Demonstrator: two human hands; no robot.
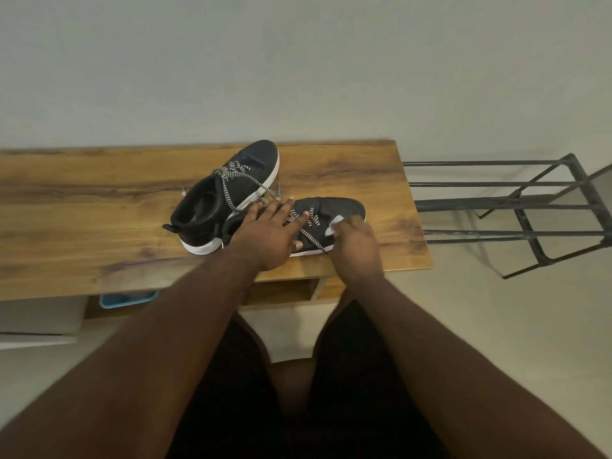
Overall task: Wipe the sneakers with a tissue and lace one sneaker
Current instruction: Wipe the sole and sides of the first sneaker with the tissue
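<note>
Left hand [270, 231] lay spread, fingers straight, across the near sneaker [334, 213]. Right hand [356, 246] pinched a white tissue [333, 225] against that sneaker's toe side. Both sneakers sat on the wooden table [99, 200], far sneaker [228, 193] touching the near one. Metal rack [530, 207] stood beside. Blue bin [127, 298] under the table; contents not visible.

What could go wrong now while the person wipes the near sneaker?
The loose laces lie right beside the tissue in the right hand, so it may snag on them. The left hand only presses flat on the near sneaker, which might slide toward the table edge.
</note>
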